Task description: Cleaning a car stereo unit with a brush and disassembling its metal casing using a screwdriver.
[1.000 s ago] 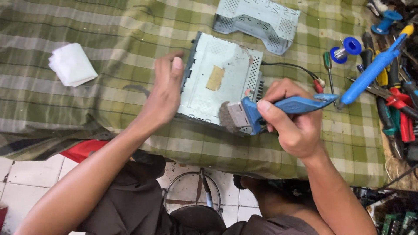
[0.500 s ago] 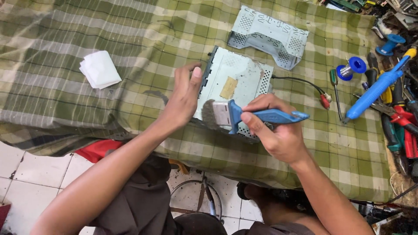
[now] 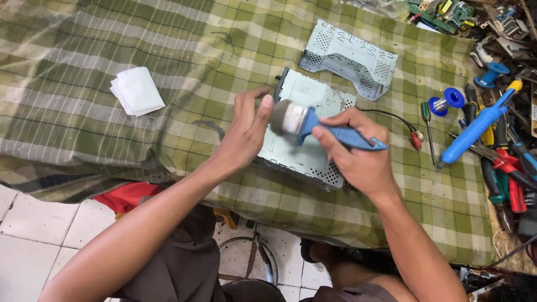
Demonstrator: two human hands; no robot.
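A metal chassis (image 3: 305,131) is used as the landmark; it lies flat on the green checked cloth (image 3: 84,112) that covers the bench. On the near side of the chassis, the left hand (image 3: 246,131) is laid against its left edge, fingers half open and pointing up, nothing being gripped. Just to the right of it, over the chassis top, the right hand (image 3: 358,154) is closed around the blue handle of a brush (image 3: 313,126), whose grey bristles are blurred and held just above the lid.

The chassis is judged to be light but stiff, thin sheet metal with perforated sides and edges that may be sharp; it is best taken by its two long sides, away from the wire. The brush is judged to be light, with soft bristles, and is well held at mid-handle.

Right of the chassis, a black wire (image 3: 391,117) with a red end is seen, then a solder spool (image 3: 447,100) and a blue pump (image 3: 475,131) among the tools. Left of it, well apart, a folded white tissue (image 3: 137,90) is lying. Beyond the chassis, a loose cover (image 3: 349,59) is resting.
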